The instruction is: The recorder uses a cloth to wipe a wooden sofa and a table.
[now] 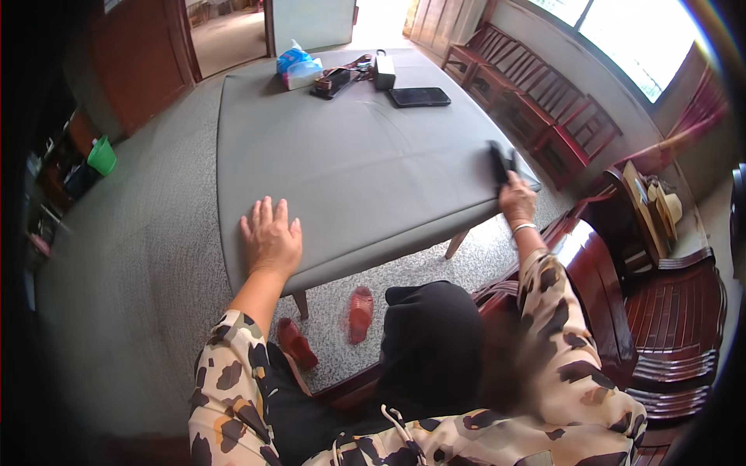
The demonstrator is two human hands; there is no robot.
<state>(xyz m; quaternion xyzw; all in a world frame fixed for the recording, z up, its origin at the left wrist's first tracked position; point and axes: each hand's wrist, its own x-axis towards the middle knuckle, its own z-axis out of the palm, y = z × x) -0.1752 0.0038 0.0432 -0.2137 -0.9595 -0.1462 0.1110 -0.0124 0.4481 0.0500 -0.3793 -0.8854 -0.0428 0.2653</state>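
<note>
A table with a fitted grey cover (349,175) stands before me. My left hand (273,239) rests palm down on its near left part, fingers spread, holding nothing. At the near right corner, my right hand (517,198) grips a dark object (499,163), blurred by motion; its kind cannot be told. Towards the far edge lie a black smartphone (419,97), a small white and black box (384,71), a black item with a patterned strap (333,83) and a blue and white plastic pack of tissues (300,67).
Dark red wooden chairs (676,314) stand close on my right, with a straw hat (670,207) on one. Wooden benches (518,93) line the window wall. Red slippers (361,314) lie under the near table edge. A green bucket (102,155) stands far left.
</note>
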